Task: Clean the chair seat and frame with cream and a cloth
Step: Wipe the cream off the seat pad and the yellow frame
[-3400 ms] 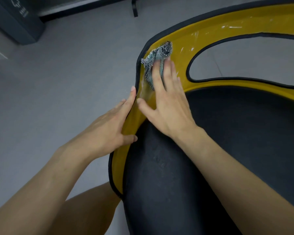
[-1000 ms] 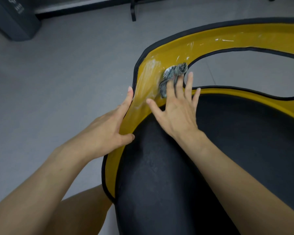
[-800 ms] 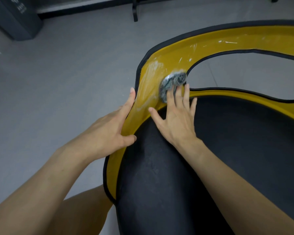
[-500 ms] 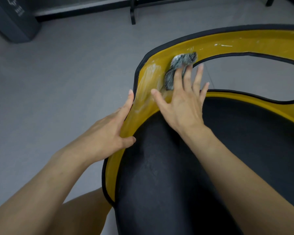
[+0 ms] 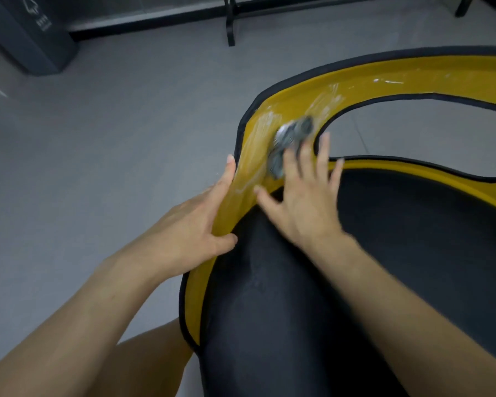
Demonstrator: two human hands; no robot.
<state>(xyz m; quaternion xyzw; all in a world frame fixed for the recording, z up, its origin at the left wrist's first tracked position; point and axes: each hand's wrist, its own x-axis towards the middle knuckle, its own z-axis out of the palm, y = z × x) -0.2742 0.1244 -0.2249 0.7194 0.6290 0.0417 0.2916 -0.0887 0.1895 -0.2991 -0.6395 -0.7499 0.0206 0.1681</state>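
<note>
The chair has a glossy yellow frame (image 5: pixel 364 85) with a black rim and a black padded seat (image 5: pixel 312 305). My right hand (image 5: pixel 304 196) lies flat with straight fingers, pressing a crumpled grey patterned cloth (image 5: pixel 289 138) against the frame's left bend; hand and cloth are blurred by motion. White cream streaks (image 5: pixel 258 144) cover that bend, and a few streaks (image 5: pixel 390 81) sit further right. My left hand (image 5: pixel 189 227) holds the frame's outer left edge, fingers along the outside and thumb on the seat side.
Grey floor (image 5: pixel 112 153) lies around the chair. A dark bin (image 5: pixel 26 32) stands at the far left corner. A black metal leg and rail (image 5: pixel 231 21) run along the back wall. My bare knee (image 5: pixel 152 359) is under the seat's left edge.
My right hand rubbed the cloth back and forth over the frame's left bend, and in the last half second slid it down and left. My left hand kept its hold.
</note>
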